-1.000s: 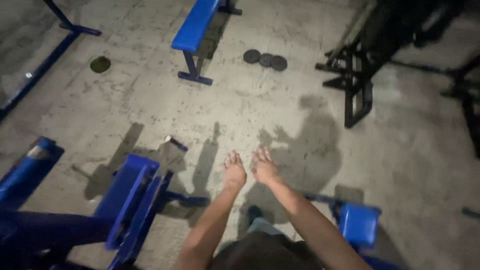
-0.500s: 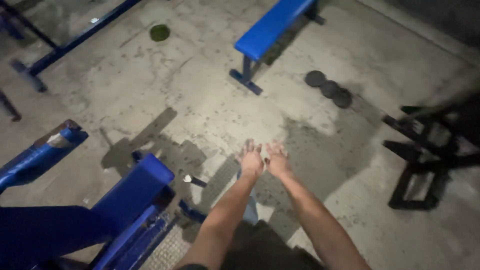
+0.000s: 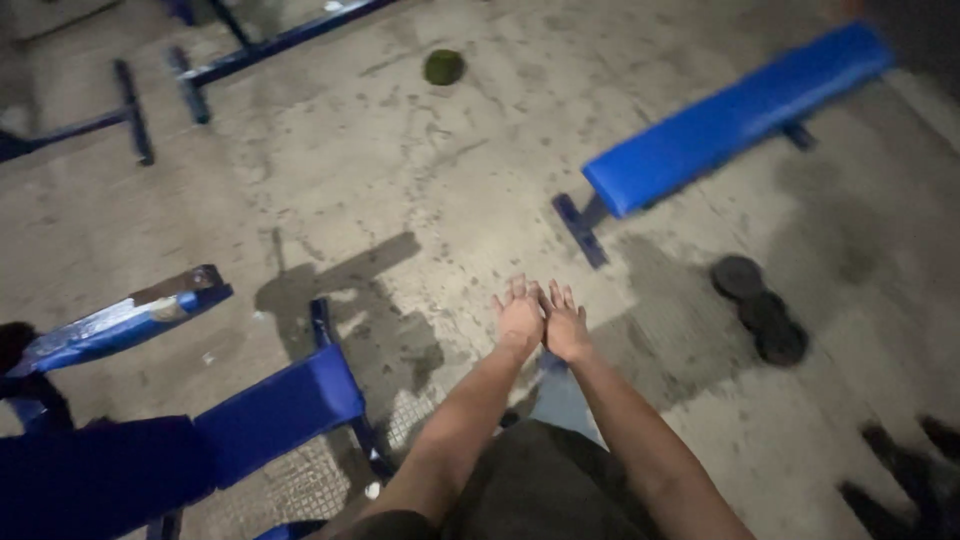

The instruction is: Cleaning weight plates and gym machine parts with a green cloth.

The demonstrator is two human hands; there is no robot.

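- Two bare hands reach forward over the concrete floor (image 3: 420, 190), both arms stretched out straight.
- The left hand (image 3: 520, 315) and right hand (image 3: 566, 325) lie side by side, inner edges touching, fingers extended and released; neither holds anything.
- Three dark round weight plates (image 3: 762, 310) lie in a row on the floor, to the right of the hands and apart from them.
- One blue padded bench (image 3: 730, 115) stands beyond the hands to the right; a blue seat pad (image 3: 275, 410) sits near the left arm.
- One small green ball (image 3: 443, 66) rests far off.
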